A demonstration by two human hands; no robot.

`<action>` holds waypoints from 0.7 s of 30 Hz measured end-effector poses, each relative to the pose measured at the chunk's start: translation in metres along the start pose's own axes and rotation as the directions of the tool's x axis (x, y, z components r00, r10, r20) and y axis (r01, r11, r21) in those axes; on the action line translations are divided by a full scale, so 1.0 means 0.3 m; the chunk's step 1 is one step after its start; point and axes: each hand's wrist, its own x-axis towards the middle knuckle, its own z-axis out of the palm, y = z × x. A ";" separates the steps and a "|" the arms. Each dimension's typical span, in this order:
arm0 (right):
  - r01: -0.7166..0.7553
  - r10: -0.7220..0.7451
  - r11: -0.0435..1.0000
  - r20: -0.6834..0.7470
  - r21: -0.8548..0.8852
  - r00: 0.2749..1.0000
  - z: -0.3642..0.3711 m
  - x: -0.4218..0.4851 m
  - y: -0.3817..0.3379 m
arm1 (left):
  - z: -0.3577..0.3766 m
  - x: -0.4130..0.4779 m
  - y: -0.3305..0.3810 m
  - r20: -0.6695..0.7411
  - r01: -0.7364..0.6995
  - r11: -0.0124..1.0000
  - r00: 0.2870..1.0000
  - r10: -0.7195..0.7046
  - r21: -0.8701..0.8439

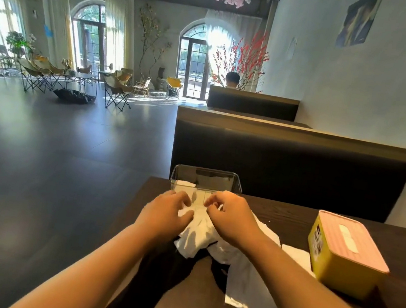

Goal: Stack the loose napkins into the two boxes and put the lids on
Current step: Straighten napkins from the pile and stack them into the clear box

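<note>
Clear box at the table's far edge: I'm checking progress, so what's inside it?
In the clear box, white napkin shows at the left end; no lid on. The left hand, right hand and the loose napkins they grip hide its near side.

Big airy room: dark glossy floor [37, 154] catching sun from tall arched glass doors [192, 72] with sheer curtains [115, 28], tan folding chairs [116, 87] scattered on the left. Right side is a pale plaster wall [364, 99] with a dark poster [358, 21], plus black padded booth backs with wood trim [288, 164].
</note>
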 end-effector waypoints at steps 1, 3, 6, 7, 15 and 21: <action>-0.012 0.013 1.000 -0.012 0.018 1.000 0.017 -0.053 0.001 | 0.027 -0.043 -0.005 0.014 0.011 1.000 1.000 -0.011 -0.017; -0.033 0.034 0.999 -0.036 0.026 0.999 0.048 -0.129 0.010 | 0.081 -0.106 -0.012 0.052 0.057 0.997 0.997 -0.054 -0.057; -0.068 0.070 0.997 -0.076 0.027 0.995 0.112 -0.227 0.035 | 0.166 -0.183 -0.026 0.067 0.106 0.992 0.993 -0.102 -0.062; -0.057 0.057 0.998 -0.076 0.004 0.996 0.137 -0.246 0.042 | 0.185 -0.194 -0.033 0.043 0.101 0.994 0.994 -0.099 -0.041; -0.023 0.021 0.995 -0.029 -0.102 0.999 0.185 -0.241 0.067 | 0.212 -0.188 -0.067 0.038 0.021 0.996 0.999 -0.018 -0.089; -0.062 0.066 0.992 0.034 -0.109 0.997 0.194 -0.247 0.067 | 0.198 -0.207 -0.080 0.046 -0.069 0.982 0.996 0.078 -0.177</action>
